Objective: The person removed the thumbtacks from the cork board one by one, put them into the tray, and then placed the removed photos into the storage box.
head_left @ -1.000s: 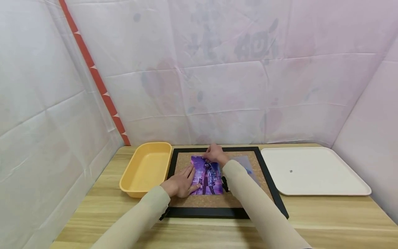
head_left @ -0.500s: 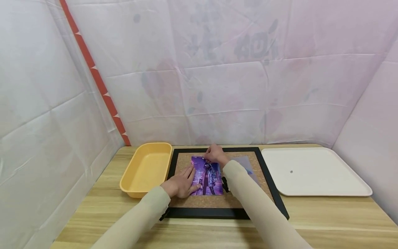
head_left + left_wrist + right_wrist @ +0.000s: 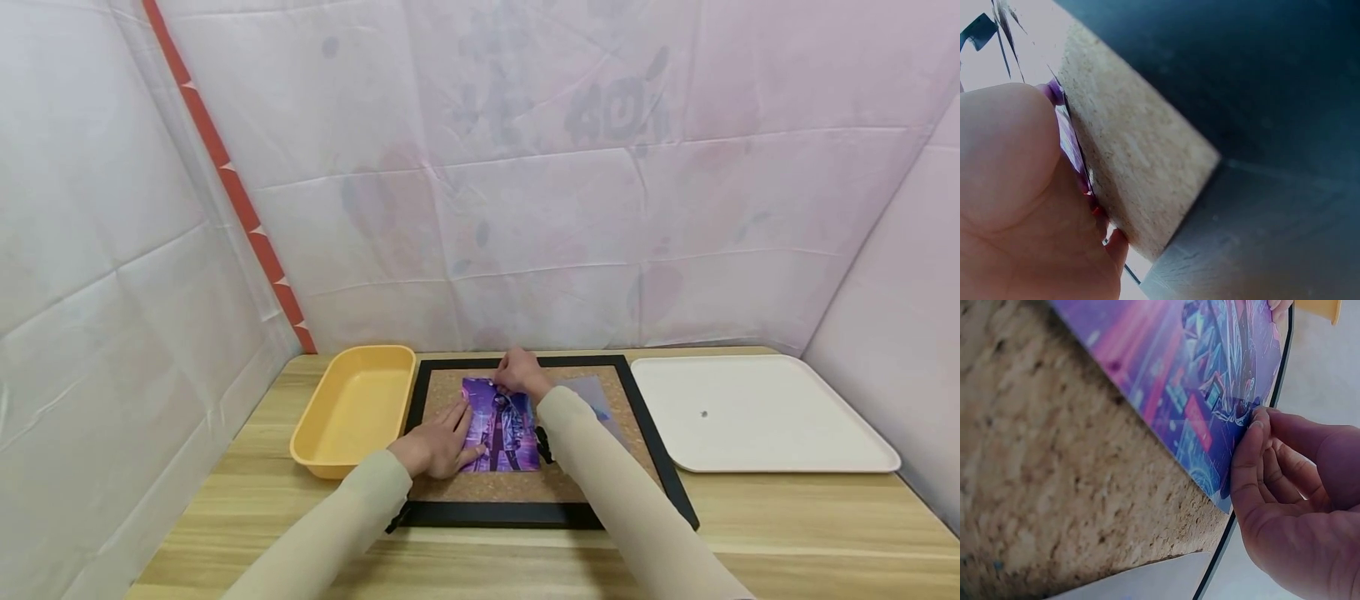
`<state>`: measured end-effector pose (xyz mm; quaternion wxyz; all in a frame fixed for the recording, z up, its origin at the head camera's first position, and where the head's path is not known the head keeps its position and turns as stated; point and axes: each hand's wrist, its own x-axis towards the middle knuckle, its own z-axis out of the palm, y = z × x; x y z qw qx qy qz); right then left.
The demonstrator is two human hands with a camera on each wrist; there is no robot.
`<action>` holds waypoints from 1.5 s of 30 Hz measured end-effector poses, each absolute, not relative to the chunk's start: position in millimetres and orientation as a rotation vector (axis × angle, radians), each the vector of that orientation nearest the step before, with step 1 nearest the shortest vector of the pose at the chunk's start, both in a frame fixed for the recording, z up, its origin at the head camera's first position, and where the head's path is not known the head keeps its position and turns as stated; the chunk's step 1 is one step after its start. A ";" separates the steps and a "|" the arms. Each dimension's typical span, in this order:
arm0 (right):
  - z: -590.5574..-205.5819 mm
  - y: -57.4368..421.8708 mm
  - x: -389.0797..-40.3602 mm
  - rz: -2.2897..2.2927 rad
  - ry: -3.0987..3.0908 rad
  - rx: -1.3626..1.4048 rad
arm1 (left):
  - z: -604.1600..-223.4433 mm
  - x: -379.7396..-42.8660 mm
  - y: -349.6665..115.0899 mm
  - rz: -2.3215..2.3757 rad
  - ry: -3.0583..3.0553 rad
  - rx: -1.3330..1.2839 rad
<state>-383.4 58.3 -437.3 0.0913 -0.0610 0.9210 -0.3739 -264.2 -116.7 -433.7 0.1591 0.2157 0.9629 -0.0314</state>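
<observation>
A purple picture print of a standing figure lies on a framed cork board. My left hand rests spread over the print's left side; its palm fills much of the left wrist view. At the print's top edge is my right hand. In the right wrist view its thumb and forefinger pinch together right at that edge, the other fingers curled beneath. I cannot tell if something small is between the fingertips. A second, greyish sheet lies on the cork, partly behind the right sleeve.
Left of the board stands a yellow tub, near its black frame. A white tray with one small dark object stands on the right. Behind the wooden table rises a pale cloth wall.
</observation>
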 end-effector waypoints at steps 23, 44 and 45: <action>-438.5 57.7 -381.1 -0.917 2.794 -0.173 | -446.7 -269.0 -114.5 -0.110 2.727 0.652; -439.6 53.3 -373.8 -0.873 2.923 -0.266 | -444.0 -271.0 -117.4 -0.111 2.730 0.612; -438.9 52.6 -373.1 -0.870 2.927 -0.283 | -445.7 -271.8 -118.3 -0.109 2.730 0.612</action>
